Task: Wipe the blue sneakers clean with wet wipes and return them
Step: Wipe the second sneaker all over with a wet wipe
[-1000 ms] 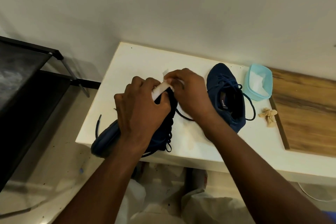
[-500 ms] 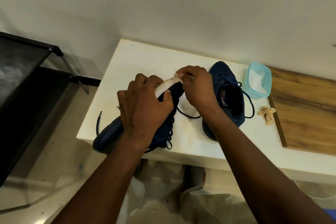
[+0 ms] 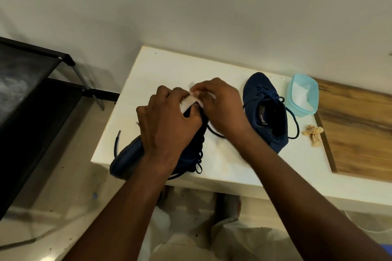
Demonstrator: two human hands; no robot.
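Observation:
One blue sneaker (image 3: 127,159) lies on its side at the front left corner of the white table (image 3: 161,65), heel hanging over the edge. My left hand (image 3: 167,125) grips it across the upper, near its white sole edge (image 3: 187,103). My right hand (image 3: 220,106) pinches a white wet wipe (image 3: 196,93) against the sneaker's toe end; most of the wipe is hidden by the fingers. The second blue sneaker (image 3: 265,110) stands upright to the right, laces loose.
A light blue tub of wipes (image 3: 303,95) sits beside the second sneaker. A crumpled, soiled wipe (image 3: 314,133) lies by a wooden board (image 3: 360,129). A black metal rack (image 3: 31,82) stands left of the table. The wall is close behind.
My right hand with the wipe has shifted back left along the toe end of the held sneaker. My left hand keeps its grip.

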